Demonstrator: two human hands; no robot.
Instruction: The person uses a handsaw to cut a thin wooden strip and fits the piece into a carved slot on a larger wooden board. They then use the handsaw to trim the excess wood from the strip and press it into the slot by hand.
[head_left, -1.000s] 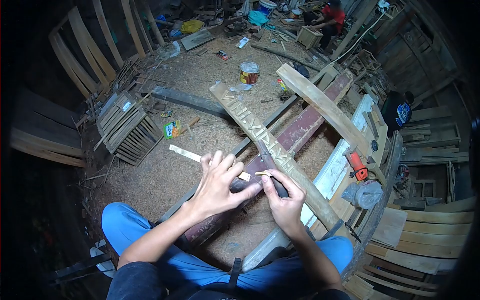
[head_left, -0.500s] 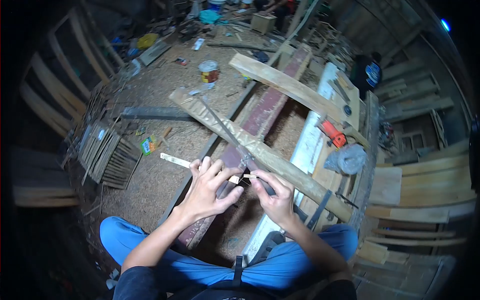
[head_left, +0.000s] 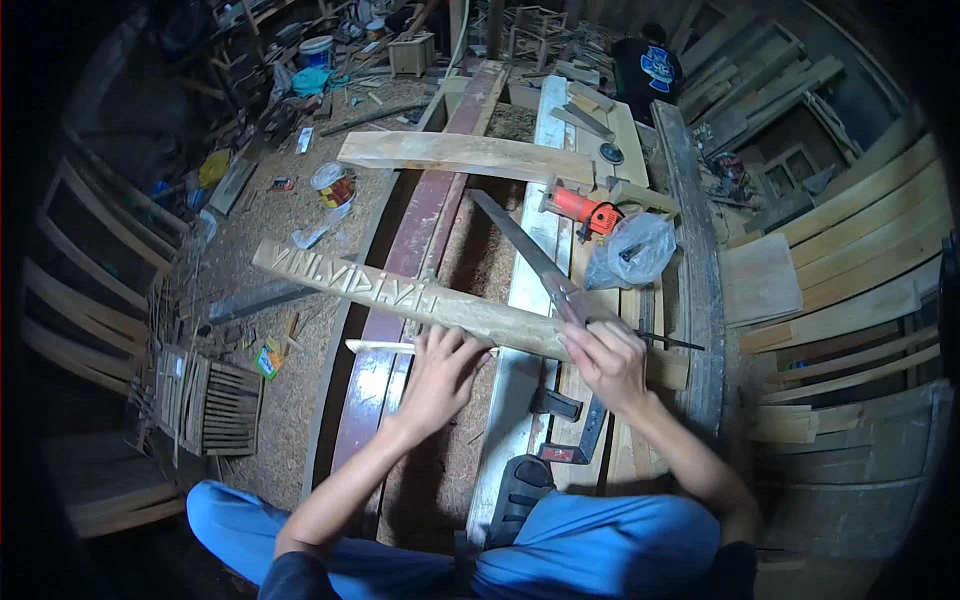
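Note:
My left hand (head_left: 440, 375) is closed around a thin pale wooden strip (head_left: 375, 347), whose left end sticks out past the fingers. Beyond those fingers a long plank (head_left: 480, 318) with carved letters lies across the beams. My right hand (head_left: 610, 360) grips a long dark-bladed knife (head_left: 525, 245) near the plank's right part; the blade points forward and left, over the plank. Its handle is mostly hidden in the fist. By my right hand a dark metal clamp (head_left: 592, 435) lies beside my foot.
A red power tool (head_left: 580, 207) and a clear plastic bag (head_left: 640, 245) sit on boards at the right. Another plank (head_left: 465, 153) crosses the beams farther off. A paint can (head_left: 332, 185) stands on the littered floor. A person in a dark shirt (head_left: 640, 85) is at the back right.
My hands have moved apart; the right went right with the knife, which has left the strip. The left stays on the strip. The view has turned to the right.

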